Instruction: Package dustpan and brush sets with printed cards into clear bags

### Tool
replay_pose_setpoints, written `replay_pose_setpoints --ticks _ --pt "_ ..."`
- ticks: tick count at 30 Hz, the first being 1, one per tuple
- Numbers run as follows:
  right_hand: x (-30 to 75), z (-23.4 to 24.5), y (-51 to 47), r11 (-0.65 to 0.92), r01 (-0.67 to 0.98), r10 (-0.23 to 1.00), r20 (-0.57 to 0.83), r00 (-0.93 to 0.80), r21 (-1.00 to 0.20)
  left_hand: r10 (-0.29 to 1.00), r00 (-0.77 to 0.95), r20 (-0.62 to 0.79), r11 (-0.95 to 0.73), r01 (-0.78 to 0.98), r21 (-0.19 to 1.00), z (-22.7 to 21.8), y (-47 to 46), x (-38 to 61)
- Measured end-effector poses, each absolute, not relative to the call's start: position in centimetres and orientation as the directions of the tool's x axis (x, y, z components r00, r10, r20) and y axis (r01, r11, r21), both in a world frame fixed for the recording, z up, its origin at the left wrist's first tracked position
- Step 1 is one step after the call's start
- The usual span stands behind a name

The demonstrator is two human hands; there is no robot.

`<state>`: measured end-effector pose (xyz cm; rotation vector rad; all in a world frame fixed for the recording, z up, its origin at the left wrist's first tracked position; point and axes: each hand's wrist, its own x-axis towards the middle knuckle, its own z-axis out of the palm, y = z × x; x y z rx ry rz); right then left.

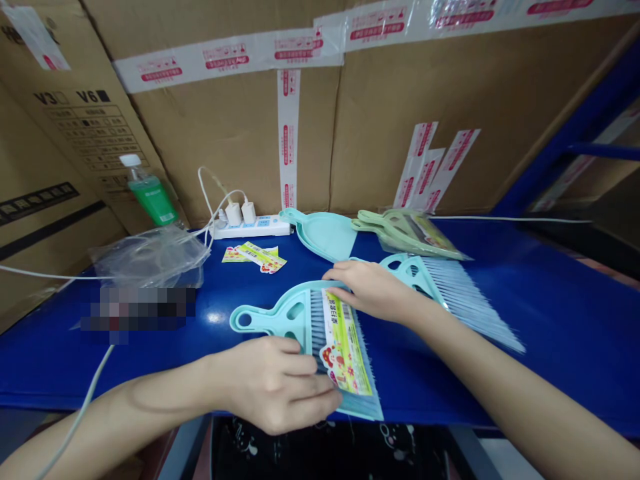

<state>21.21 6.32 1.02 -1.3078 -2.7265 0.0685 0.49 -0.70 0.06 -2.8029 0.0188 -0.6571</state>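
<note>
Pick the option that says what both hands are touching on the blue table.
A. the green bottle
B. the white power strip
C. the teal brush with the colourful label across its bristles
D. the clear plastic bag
C: the left hand and the right hand both rest on the teal brush at its colourful label, while the bottle, strip and bag lie untouched farther back.
</note>
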Motion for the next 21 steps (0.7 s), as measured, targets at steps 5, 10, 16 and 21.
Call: replay_pose_setpoints --ticks 5,10,16,21 --pt "21.22 1.01 6.34 0.625 0.775 0.781 0.082 -0.62 -0.092 -0.067 0.91 0.408 -0.954 0.061 -0.295 0.02 -0.69 0.43" --pt "21.29 0.93 6.36 0.641 0.762 0.766 0.112 -0.632 -0.086 -0.042 0.933 0.357 -0.949 0.074 -0.306 -0.02 -0.73 0.44" --pt "21.11 1.19 6.23 0.614 0.784 0.789 0.061 -0.611 -0.089 0.004 0.942 0.336 -0.947 0.112 -0.302 -0.21 -0.76 0.49" --pt "20.99 1.27 6.2 0.603 0.793 0.798 0.039 -0.602 -0.086 -0.02 0.937 0.349 -0.925 0.115 -0.362 -0.28 -0.91 0.57"
